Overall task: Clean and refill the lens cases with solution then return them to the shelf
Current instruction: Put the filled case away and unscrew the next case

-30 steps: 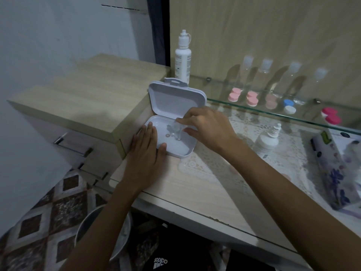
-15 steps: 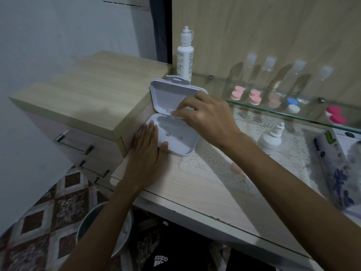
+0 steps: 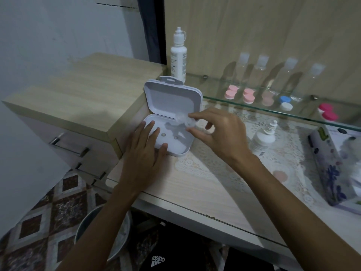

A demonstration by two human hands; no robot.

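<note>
wood panel wall [image 3: 254, 26], drawer cabinet [image 3: 82, 98], patterned floor [image 3: 48, 222]

- I see two bare forearms entering from the bottom edge, no sleeves reaching into view on either.
- My left hand [image 3: 142, 153] carries no ring, watch, band or glove that I can make out; the wrist is bare.
- My right hand [image 3: 218, 133] is likewise uncovered, the wrist plain, the nails short and unpainted as far as the blur lets me judge.
- Both forearms are slim and long, widening toward the lower corners of the view.
- Low in the middle, between the forearms, I make out a dark black garment [image 3: 175, 251] with a white three-stripe logo and lettering, seen upside down.
</note>
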